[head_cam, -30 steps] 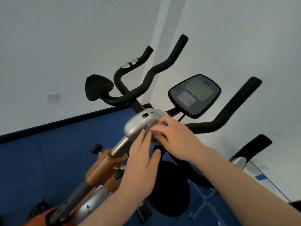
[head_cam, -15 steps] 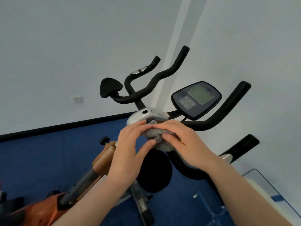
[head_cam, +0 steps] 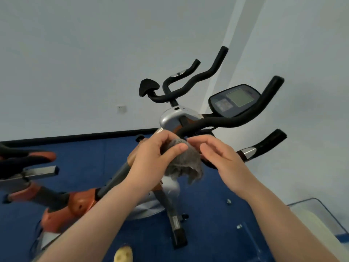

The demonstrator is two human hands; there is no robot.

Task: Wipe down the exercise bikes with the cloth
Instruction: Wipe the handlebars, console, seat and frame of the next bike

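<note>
From the head camera, one exercise bike [head_cam: 81,203] stands whole before the person, its orange and grey frame slanting up to a silver head cap [head_cam: 173,118]. The saddle and rail of a second bike [head_cam: 28,163] poke in at the left edge. I count four black handlebar ends rising from the near bike's bars [head_cam: 232,120], plus one small black pad at the far left of them. One console [head_cam: 234,101] with a pale screen sits between the bars.

There is one cloth [head_cam: 186,164], grey and woolly, bunched just below the silver cap and in front of the bike's stem. The left hand [head_cam: 151,159] grips it, thumb laid across the front and fingers curled over the top. The right hand [head_cam: 221,157] is just beside the cloth, fingers loosely bent with the tips near its upper edge; whether they pinch it I cannot tell. Both forearms reach up from the bottom of the picture.

At the lower right stands one clear container [head_cam: 321,203] with something pale cream inside; what it is I cannot make out. The floor [head_cam: 94,157] is blue.
</note>
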